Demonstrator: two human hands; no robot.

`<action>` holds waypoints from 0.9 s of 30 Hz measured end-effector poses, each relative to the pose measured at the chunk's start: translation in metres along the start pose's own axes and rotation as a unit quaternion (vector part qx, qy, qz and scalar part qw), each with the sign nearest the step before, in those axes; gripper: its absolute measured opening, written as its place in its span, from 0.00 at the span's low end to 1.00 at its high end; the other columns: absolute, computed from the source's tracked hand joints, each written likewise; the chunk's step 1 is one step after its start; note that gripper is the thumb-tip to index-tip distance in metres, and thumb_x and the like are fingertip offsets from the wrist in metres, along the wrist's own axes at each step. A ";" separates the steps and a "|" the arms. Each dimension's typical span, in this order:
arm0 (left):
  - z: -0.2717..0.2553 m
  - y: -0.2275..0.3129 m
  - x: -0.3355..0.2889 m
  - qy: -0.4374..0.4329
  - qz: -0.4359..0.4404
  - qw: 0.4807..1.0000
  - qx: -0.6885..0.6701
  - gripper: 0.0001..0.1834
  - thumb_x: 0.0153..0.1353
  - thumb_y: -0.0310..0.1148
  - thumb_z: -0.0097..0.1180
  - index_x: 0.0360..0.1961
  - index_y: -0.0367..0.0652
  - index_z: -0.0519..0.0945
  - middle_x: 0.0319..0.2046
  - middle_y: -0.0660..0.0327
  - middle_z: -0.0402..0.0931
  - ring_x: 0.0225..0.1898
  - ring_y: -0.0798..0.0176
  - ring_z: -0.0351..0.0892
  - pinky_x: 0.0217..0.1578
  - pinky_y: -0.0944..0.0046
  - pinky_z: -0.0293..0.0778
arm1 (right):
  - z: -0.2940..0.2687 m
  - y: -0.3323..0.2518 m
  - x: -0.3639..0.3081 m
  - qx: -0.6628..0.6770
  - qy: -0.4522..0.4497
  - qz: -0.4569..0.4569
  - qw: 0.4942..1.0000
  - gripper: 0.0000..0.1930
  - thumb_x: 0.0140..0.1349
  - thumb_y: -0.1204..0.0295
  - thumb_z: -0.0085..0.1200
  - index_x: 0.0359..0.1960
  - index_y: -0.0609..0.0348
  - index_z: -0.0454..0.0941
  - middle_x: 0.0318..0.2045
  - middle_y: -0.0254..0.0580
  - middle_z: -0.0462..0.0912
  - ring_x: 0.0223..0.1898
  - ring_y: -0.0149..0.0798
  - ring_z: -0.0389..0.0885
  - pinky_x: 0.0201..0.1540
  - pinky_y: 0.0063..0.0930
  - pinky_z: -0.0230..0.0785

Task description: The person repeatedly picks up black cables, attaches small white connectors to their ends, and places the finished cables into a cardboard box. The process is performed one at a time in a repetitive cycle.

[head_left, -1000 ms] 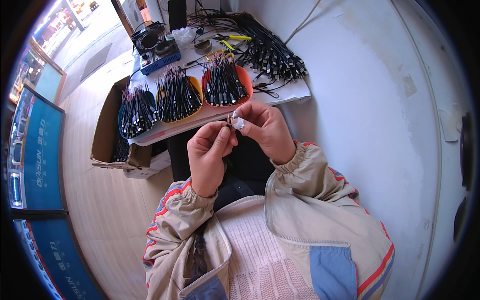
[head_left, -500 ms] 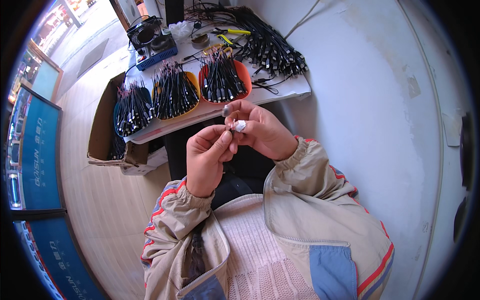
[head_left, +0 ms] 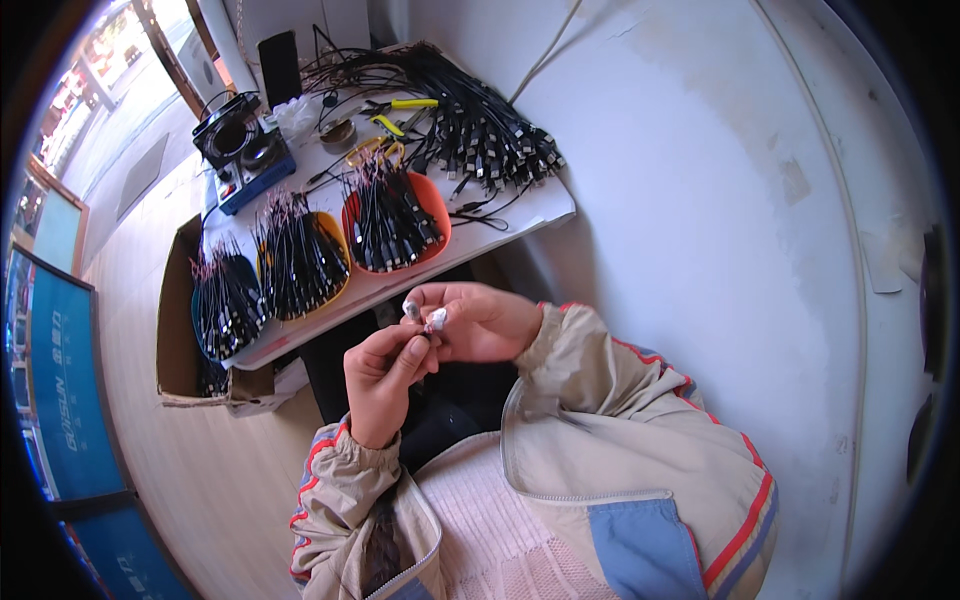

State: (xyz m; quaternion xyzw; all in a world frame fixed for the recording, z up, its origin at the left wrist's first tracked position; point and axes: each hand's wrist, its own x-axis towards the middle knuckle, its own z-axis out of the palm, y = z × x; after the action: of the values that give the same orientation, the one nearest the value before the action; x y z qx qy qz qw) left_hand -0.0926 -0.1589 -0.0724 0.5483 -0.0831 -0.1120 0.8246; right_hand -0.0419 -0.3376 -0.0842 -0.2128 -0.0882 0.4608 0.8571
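Note:
My left hand (head_left: 382,378) is closed, thumb and forefinger pinching a small dark cable end (head_left: 428,335) with thin reddish wires. Most of that cable is hidden by my fingers. Against it from the right, my right hand (head_left: 487,322) is closed too, its fingertips meeting at the wires. White wrapping (head_left: 437,318) covers my right thumb tip, and a greyish-white cover sits on the right forefinger tip. Both hands are held in front of the table edge, nearer to me than an orange-red bin (head_left: 441,205) full of short black cables (head_left: 388,228) with metal plugs.
On the white table (head_left: 530,212) stand a yellow bin (head_left: 338,240) and a blue bin (head_left: 203,318) of cables. Behind are a blue device with a black fan (head_left: 235,145), yellow-handled pliers (head_left: 412,104), a small round tin (head_left: 338,134) and a cable heap (head_left: 480,130). A cardboard box (head_left: 175,340) stands left.
The view has shifted, so table and bins appear lower and farther left. My hands stay together at the cable end, with only slight finger movement.

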 end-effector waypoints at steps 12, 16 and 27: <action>0.001 -0.007 0.008 -0.009 -0.042 0.998 0.041 0.07 0.70 0.30 0.47 0.39 0.36 0.72 0.26 0.66 0.72 0.25 0.78 0.68 0.27 0.80 0.66 | -0.117 -0.249 0.036 -0.830 0.530 0.030 0.170 0.09 0.55 0.71 0.53 0.36 0.58 0.82 0.39 0.52 0.83 0.43 0.52 0.82 0.45 0.44 0.75; -0.004 -0.005 0.003 -0.002 -0.059 0.996 0.068 0.08 0.70 0.29 0.47 0.38 0.35 0.74 0.24 0.66 0.73 0.24 0.79 0.66 0.24 0.80 0.63 | -0.106 -0.243 0.032 -0.817 0.540 0.041 0.198 0.11 0.53 0.70 0.56 0.37 0.59 0.82 0.40 0.52 0.83 0.44 0.53 0.82 0.46 0.44 0.75; 0.012 -0.014 0.036 0.009 -0.054 0.984 -0.167 0.10 0.71 0.31 0.44 0.41 0.35 0.73 0.42 0.53 0.79 0.38 0.61 0.82 0.37 0.69 0.77 | 0.004 -0.035 -0.047 -0.458 0.270 -0.047 0.846 0.08 0.62 0.67 0.49 0.35 0.59 0.72 0.24 0.34 0.81 0.22 0.25 0.76 0.23 0.17 0.67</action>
State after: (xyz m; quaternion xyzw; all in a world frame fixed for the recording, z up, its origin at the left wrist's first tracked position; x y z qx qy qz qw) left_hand -0.0627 -0.1846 -0.0806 0.4080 -0.0260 -0.1639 0.8978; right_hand -0.0433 -0.3927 -0.0625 -0.6927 -0.0636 0.2517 0.6729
